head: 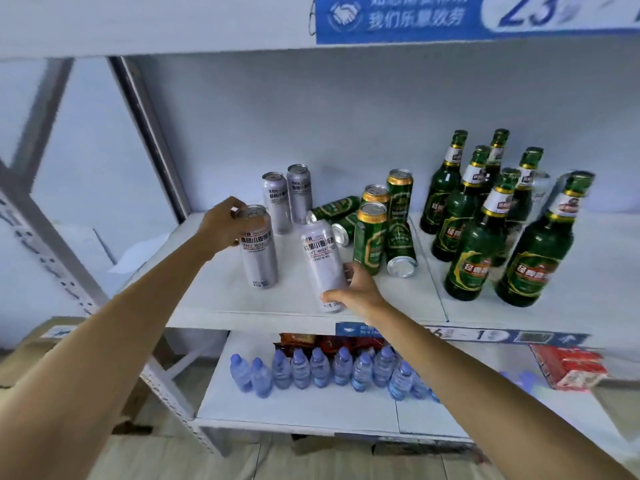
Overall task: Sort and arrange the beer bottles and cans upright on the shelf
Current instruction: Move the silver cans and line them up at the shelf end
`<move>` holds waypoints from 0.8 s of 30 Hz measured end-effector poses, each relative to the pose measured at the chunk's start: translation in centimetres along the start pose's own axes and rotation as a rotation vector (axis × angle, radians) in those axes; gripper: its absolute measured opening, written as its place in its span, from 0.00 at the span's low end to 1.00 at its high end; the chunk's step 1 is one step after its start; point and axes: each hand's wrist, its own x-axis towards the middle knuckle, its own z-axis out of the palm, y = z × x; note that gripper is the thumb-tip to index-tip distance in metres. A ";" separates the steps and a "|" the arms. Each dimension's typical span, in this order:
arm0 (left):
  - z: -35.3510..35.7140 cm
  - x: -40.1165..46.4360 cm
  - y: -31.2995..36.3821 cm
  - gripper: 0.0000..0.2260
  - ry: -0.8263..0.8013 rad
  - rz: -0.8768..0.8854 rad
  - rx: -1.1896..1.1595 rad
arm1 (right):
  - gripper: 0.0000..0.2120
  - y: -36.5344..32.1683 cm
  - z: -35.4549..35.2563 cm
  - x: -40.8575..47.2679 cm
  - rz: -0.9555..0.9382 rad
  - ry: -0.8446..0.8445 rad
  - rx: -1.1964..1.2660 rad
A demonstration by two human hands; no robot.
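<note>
Hands reach onto the white shelf (207,299) in the middle of the frame. The left hand (223,225) curls its fingers round the top of a silver can (259,251) that stands upright. The right hand (356,289) wraps its fingers round the low end of a second silver can (320,261), which tilts a little near the front edge. Two more silver cans (287,199) stand upright just behind these. To the right of them are the green cans (370,237). Three of them stand up, and some lie on their sides, one with its shiny bottom (401,266) facing the front. On the right side of the frame, green glass bottles (485,216) stand upright in a close bunch. On the lower shelf, near the bottom middle, small water bottles (322,370) stand in rows, with a red box (571,370) at the lower right. A blue sign (398,19) hangs at the top.
</note>
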 end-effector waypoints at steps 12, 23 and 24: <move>3.8 -13.8 5.2 0.31 -0.070 0.097 0.071 | 0.33 3.0 -7.1 -12.0 -0.213 0.161 0.059; 15.6 -24.6 13.9 0.19 -0.264 0.298 0.152 | 0.34 8.3 -20.7 -24.0 -0.170 0.387 0.040; 17.2 -25.4 15.0 0.18 -0.274 0.320 0.166 | 0.34 8.8 -22.6 -24.8 -0.163 0.406 0.034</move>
